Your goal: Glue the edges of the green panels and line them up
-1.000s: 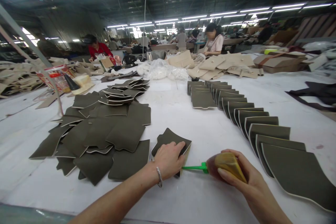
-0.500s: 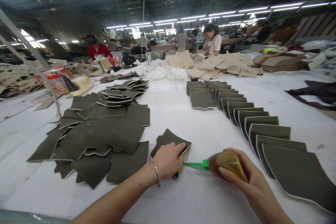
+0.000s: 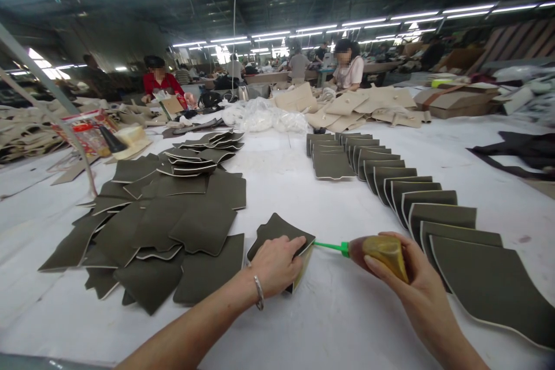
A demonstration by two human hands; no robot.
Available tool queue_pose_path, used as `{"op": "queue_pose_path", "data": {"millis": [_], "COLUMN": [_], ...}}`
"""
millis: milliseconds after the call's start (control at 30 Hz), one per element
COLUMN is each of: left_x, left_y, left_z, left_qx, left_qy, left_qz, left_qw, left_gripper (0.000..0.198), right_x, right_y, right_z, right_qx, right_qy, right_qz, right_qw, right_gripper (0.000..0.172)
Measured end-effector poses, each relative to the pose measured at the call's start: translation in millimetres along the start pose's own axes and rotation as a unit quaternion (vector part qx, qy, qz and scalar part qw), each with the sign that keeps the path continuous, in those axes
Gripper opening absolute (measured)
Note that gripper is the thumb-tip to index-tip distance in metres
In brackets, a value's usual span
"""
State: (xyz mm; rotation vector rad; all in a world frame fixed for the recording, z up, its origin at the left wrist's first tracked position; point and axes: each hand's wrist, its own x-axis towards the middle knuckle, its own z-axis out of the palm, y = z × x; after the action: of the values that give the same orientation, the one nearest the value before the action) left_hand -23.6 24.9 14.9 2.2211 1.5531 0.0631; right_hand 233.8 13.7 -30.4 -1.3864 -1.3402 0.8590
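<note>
My left hand [image 3: 280, 266] presses down on a dark olive leather-like piece [image 3: 274, 228], its index finger stretched toward the right corner. The piece is folded over, and a yellowish strip shows below the fold; the thumb is hidden. In my right hand [image 3: 414, 277] is a squeeze glue bottle [image 3: 384, 254] with amber contents, lying nearly level. Its thin green nozzle [image 3: 329, 245] points left, the tip at the piece's right corner. Left of my hand lies a loose, overlapping pile of similar pieces [image 3: 162, 222]. A row of curved, overlapping pieces [image 3: 433, 205] runs along the right.
Beyond, the white table [image 3: 277, 179] carries clear plastic bags [image 3: 273, 115] and beige panels [image 3: 368, 104]. A metal pole [image 3: 65, 98] stands at the left near a red patterned container [image 3: 82, 130]. Dark scraps [image 3: 520, 153] lie far right. Co-workers sit and stand behind.
The bottle has moved slightly up, and its nozzle tip has shifted from beside my left fingers to the piece's right corner. My left hand stays in place on the piece.
</note>
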Motion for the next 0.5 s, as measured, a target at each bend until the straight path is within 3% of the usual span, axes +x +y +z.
{"op": "queue_pose_path", "data": {"millis": [133,367,500], "left_x": [1,-1,-2], "left_y": [-2,1,0], "left_z": [0.9,-2.9,-1.6], "left_qx": [-0.004,-0.004,-0.012], "left_qy": [0.001,-0.008,-0.002], "left_qz": [0.000,-0.009,-0.008], "left_qw": [1.000,1.000,1.000], "left_gripper": [0.052,0.053,0.054], "right_x": [-9,6,-14], "right_y": [-3,2,0], "right_z": [2,3,5], "right_qx": [0.015,0.035,0.015], "right_qy": [-0.051,0.003,-0.005], "right_qz": [0.024,0.019,0.032], "right_qw": [0.998,0.999,0.999], "right_gripper": [0.053,0.056,0.055]}}
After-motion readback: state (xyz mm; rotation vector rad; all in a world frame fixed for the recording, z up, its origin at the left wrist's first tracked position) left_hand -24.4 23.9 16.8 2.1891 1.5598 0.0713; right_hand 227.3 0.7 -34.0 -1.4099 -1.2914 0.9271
